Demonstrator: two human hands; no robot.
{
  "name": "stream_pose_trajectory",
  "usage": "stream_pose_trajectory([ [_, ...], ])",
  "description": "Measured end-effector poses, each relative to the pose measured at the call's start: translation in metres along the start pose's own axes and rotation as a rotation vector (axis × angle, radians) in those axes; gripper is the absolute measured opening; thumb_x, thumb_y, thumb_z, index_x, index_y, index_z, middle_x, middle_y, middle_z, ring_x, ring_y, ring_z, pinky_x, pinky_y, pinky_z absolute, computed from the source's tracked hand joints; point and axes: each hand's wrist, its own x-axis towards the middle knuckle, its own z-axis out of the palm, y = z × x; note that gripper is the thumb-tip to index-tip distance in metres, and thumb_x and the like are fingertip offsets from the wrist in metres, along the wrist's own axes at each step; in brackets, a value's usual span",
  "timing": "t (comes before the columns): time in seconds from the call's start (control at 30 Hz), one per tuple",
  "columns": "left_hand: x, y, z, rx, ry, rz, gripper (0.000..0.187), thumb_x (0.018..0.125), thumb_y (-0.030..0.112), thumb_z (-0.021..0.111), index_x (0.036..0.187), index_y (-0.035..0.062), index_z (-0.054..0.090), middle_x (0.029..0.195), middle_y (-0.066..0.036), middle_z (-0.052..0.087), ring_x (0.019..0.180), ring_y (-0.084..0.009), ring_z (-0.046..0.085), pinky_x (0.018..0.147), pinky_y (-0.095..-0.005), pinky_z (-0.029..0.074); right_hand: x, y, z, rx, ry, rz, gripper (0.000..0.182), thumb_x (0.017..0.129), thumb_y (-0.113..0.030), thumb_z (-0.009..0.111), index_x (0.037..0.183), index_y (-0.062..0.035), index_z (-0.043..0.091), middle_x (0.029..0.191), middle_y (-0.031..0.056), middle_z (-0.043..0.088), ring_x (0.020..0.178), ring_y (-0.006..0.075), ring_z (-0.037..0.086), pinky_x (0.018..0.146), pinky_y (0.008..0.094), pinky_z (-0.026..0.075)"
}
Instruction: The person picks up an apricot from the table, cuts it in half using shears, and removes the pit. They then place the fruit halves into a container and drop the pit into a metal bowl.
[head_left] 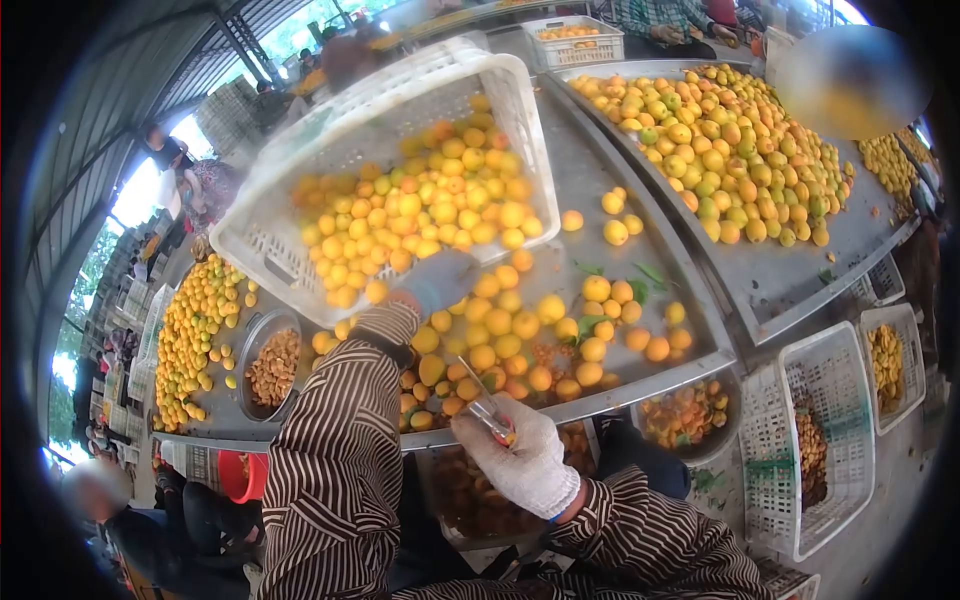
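Observation:
A white plastic crate (545, 150) leans tipped on the metal table, its mouth facing me and full of orange-yellow apricots (410, 205). My left hand (442, 280), in a grey-blue glove, reaches to the crate's lower edge, among the fruit there; its fingers are blurred and partly hidden. More apricots (505, 325) lie loose in front of it, some with green leaves. Near the table's front edge, my right hand (515, 450), in a white knitted glove, is closed round a small knife (480, 390), blade pointing up and left.
A metal bowl (272, 365) of brown pieces stands at left beside another apricot heap (195, 340). Across a raised rim, a second table holds a large pile (740, 150). Crates (765, 450) and a basin (690, 410) stand lower right. A person (180, 530) sits lower left.

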Motion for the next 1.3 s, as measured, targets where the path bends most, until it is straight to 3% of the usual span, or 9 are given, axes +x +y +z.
stream_pose_trajectory([
  [0.07,0.005,0.001,0.009,-0.032,0.224,0.149,0.040,0.093,0.026,0.054,0.131,0.0115,0.057,0.121,-0.017,0.061,0.112,-0.0329,0.058,0.096,-0.0397,0.046,0.000,0.001,0.002,-0.009,0.011,-0.012,0.026,0.086,-0.021,0.073,0.101,-0.0011,0.067,0.084,0.0146,0.069,0.075,0.0247,0.069,0.068,0.0312,0.054],
  [0.3,0.052,0.049,0.021,0.158,0.195,0.294,0.048,0.089,0.022,0.059,0.136,0.0126,0.051,0.128,-0.017,0.057,0.116,-0.0330,0.055,0.098,-0.0412,0.045,-0.002,-0.005,0.003,-0.037,0.026,-0.001,0.023,0.085,-0.019,0.073,0.098,-0.0009,0.066,0.083,0.0142,0.069,0.073,0.0239,0.069,0.066,0.0299,0.054],
  [0.5,0.079,0.064,0.028,0.355,-0.018,0.211,0.053,0.083,0.011,0.062,0.134,0.0109,0.051,0.132,-0.018,0.051,0.117,-0.0337,0.054,0.094,-0.0411,0.047,0.001,-0.005,-0.003,-0.052,0.046,-0.060,0.017,0.085,-0.019,0.073,0.095,-0.0064,0.066,0.079,0.0125,0.065,0.069,0.0250,0.066,0.064,0.0305,0.053],
  [0.8,0.059,0.062,0.033,0.314,0.208,0.177,0.045,0.082,0.010,0.064,0.125,0.0067,0.050,0.124,-0.020,0.052,0.112,-0.0348,0.057,0.093,-0.0411,0.048,0.002,-0.006,-0.008,-0.033,0.084,-0.163,0.024,0.085,-0.019,0.072,0.101,-0.0031,0.062,0.085,0.0131,0.065,0.075,0.0273,0.066,0.068,0.0304,0.054],
  [0.97,-0.029,0.031,0.039,-0.799,0.206,0.173,0.045,0.087,0.011,0.064,0.127,0.0038,0.044,0.121,-0.010,0.054,0.105,-0.0217,0.061,0.091,-0.0337,0.049,-0.003,0.001,-0.009,-0.130,0.059,-0.358,0.037,0.082,-0.018,0.074,0.111,-0.0010,0.058,0.092,0.0160,0.065,0.086,0.0319,0.068,0.075,0.0350,0.054],
  [1.1,-0.162,0.041,0.041,-1.130,0.200,0.161,0.046,0.088,0.009,0.065,0.130,0.0027,0.046,0.125,-0.008,0.053,0.102,-0.0150,0.060,0.091,-0.0296,0.050,-0.017,-0.003,0.002,-0.260,0.021,-0.498,0.022,0.083,-0.009,0.069,0.104,-0.0026,0.063,0.090,0.0157,0.066,0.084,0.0290,0.069,0.072,0.0333,0.054],
  [1.17,-0.214,0.044,0.047,-1.222,0.226,0.303,0.049,0.087,0.006,0.066,0.132,0.0025,0.048,0.127,-0.010,0.053,0.101,-0.0131,0.060,0.090,-0.0262,0.049,-0.027,-0.002,0.009,-0.249,0.014,-0.399,0.019,0.085,-0.007,0.066,0.103,-0.0030,0.061,0.090,0.0144,0.067,0.084,0.0264,0.069,0.072,0.0340,0.054],
  [1.2,-0.235,0.040,0.053,-1.401,0.110,0.213,0.052,0.085,0.005,0.069,0.133,0.0029,0.050,0.128,-0.008,0.053,0.110,-0.0141,0.056,0.094,-0.0276,0.047,-0.027,0.022,0.013,0.004,-0.029,-0.156,0.022,0.086,-0.006,0.064,0.106,-0.0031,0.058,0.089,0.0130,0.066,0.082,0.0247,0.067,0.072,0.0331,0.053],
  [1.3,-0.288,0.039,0.061,-1.414,0.204,0.254,0.053,0.085,0.006,0.070,0.134,0.0031,0.049,0.124,-0.006,0.055,0.114,-0.0152,0.054,0.097,-0.0292,0.045,-0.056,-0.021,0.017,-0.063,-0.129,-0.170,0.023,0.087,-0.004,0.062,0.109,-0.0032,0.057,0.084,0.0078,0.063,0.075,0.0155,0.061,0.070,0.0282,0.049],
])
